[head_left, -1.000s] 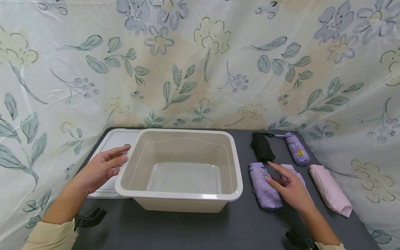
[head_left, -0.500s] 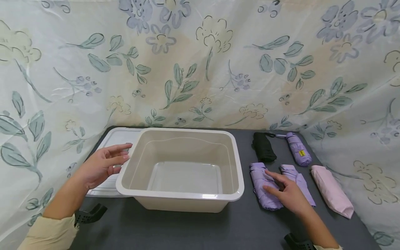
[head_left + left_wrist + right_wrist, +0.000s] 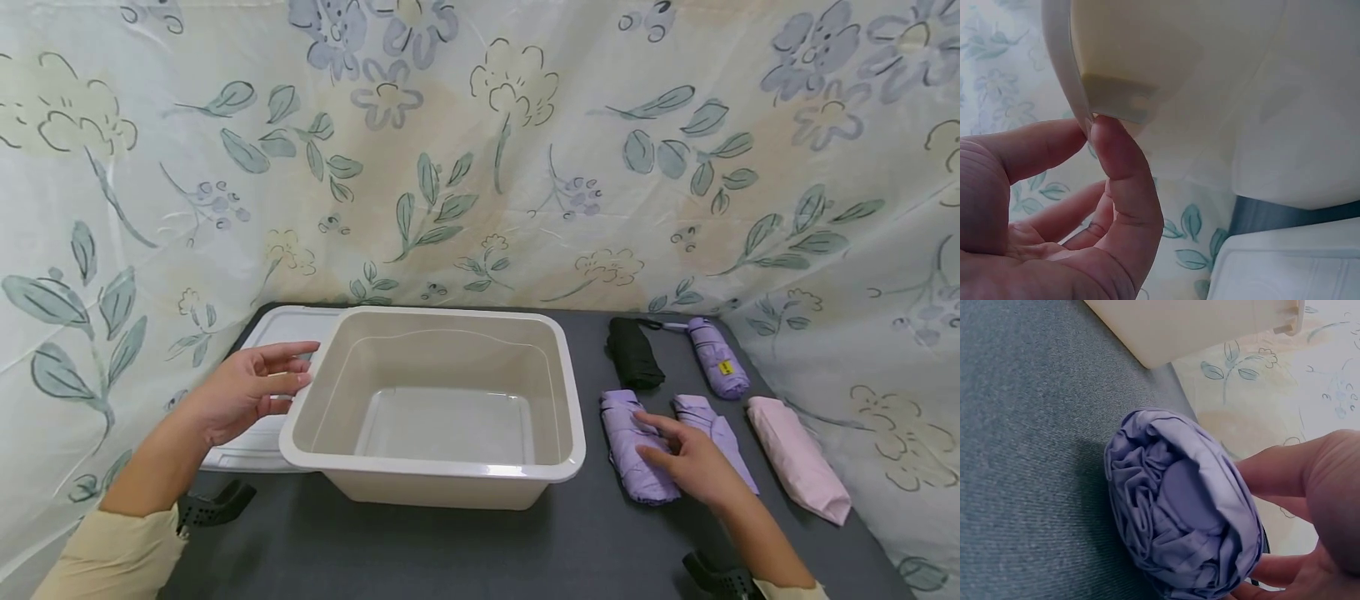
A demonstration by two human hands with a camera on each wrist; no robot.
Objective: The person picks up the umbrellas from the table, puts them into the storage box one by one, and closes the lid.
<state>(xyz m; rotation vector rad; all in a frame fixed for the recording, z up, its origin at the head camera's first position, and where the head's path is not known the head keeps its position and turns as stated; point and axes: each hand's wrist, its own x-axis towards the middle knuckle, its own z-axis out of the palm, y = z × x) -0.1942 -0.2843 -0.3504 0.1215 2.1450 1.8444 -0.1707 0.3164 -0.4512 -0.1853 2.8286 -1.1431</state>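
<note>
A beige plastic storage bin (image 3: 442, 492) stands in the middle of the table in the head view, its inside bare. At its left rim my left hand (image 3: 258, 387) pinches the edge between thumb and a bent finger, as the left wrist view shows. My right hand (image 3: 690, 458) touches the upper side of a purple folded umbrella (image 3: 630, 442), fingers loosely bent over it. In the right wrist view the same umbrella's rolled end (image 3: 1179, 500) faces the camera, with my thumb at its edge.
A white lid (image 3: 255, 454) lies left of the bin, partly under its rim. Around my right hand lie a black folded umbrella (image 3: 632, 354), a purple one with a yellow tag (image 3: 716, 358), another purple one (image 3: 720, 429) and a pink one (image 3: 798, 458). A flowered curtain (image 3: 480, 167) hangs behind.
My right hand has moved slightly left and down onto the purple folded umbrella, uncovering the other purple one beside it. My left hand stays at the bin's rim.
</note>
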